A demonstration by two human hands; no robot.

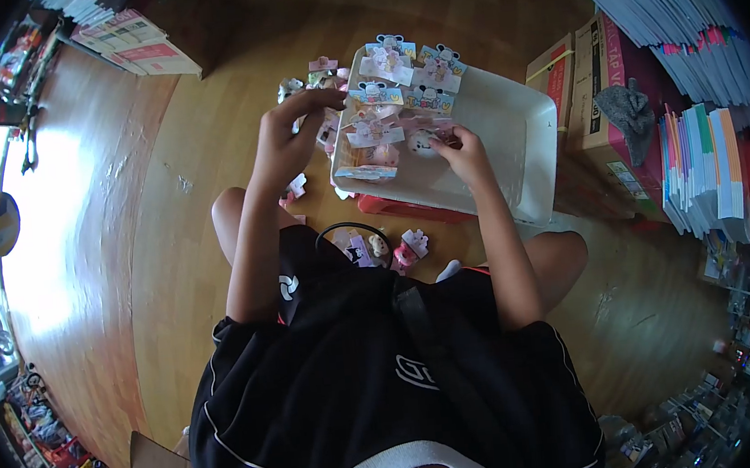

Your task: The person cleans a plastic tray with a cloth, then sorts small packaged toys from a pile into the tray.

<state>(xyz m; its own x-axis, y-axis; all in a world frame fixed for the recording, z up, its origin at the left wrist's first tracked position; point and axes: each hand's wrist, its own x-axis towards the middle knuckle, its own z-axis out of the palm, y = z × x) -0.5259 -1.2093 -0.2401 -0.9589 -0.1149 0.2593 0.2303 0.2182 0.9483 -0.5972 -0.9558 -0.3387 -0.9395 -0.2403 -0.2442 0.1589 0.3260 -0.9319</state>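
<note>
Near the upper centre of the frame, a white tray [508, 124] is holding carded packs [379, 93] toward its left, where the right hand [464, 153] is grasping a white-faced toy [420, 144] in its grip. By the tray's left edge, the left hand [291, 139] is hovering, its grip loosely parted.

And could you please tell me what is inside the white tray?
The white tray holds small carded packs toward its left end, with the right hand at a white-faced item among them. Whatever lies beneath the packs is covered.
</note>
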